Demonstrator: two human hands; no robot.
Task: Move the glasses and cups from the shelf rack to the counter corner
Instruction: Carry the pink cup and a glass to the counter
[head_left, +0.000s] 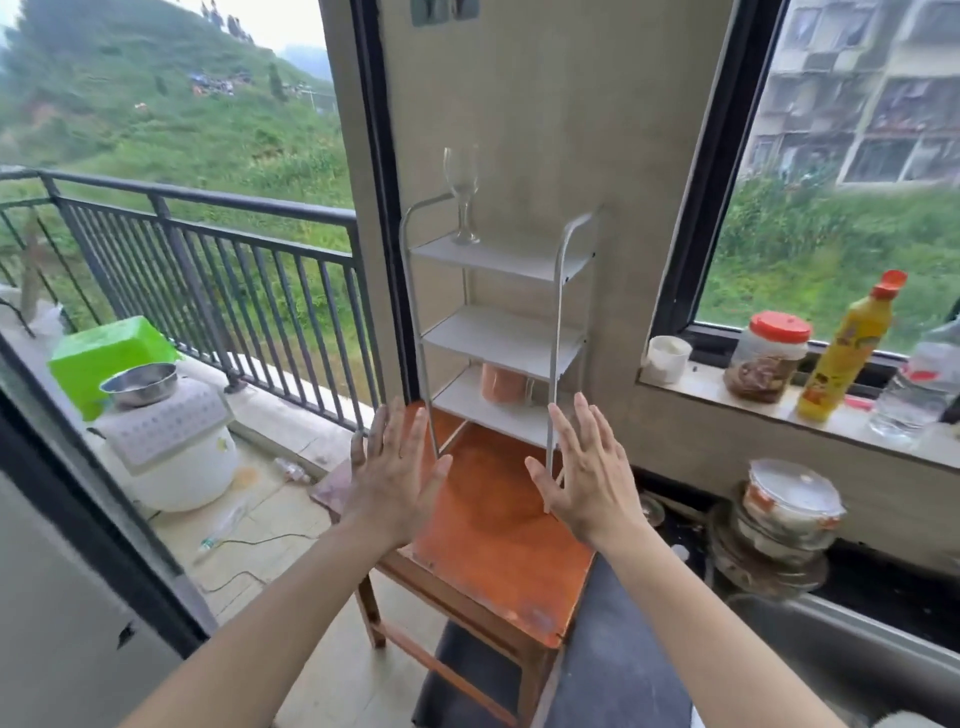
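Note:
A white three-tier shelf rack (498, 338) stands on an orange wooden table (493, 525) against the wall. A clear stemmed glass (461, 195) stands upright on the top tier's left end. On the bottom tier sits a pink cup (503, 383), partly hidden by the middle shelf. My left hand (395, 467) and my right hand (582, 473) hover in front of the rack's legs with fingers spread, backs toward me. Neither hand holds or touches anything.
The window sill (691, 387) at right carries a white cup (667, 358), a red-lidded jar (769, 358), a yellow bottle (847, 348) and a clear bottle (919, 384). Stacked bowls (784, 519) sit on the dark counter (883, 582) below. A balcony railing (208, 249) and a white cooker (171, 447) are left.

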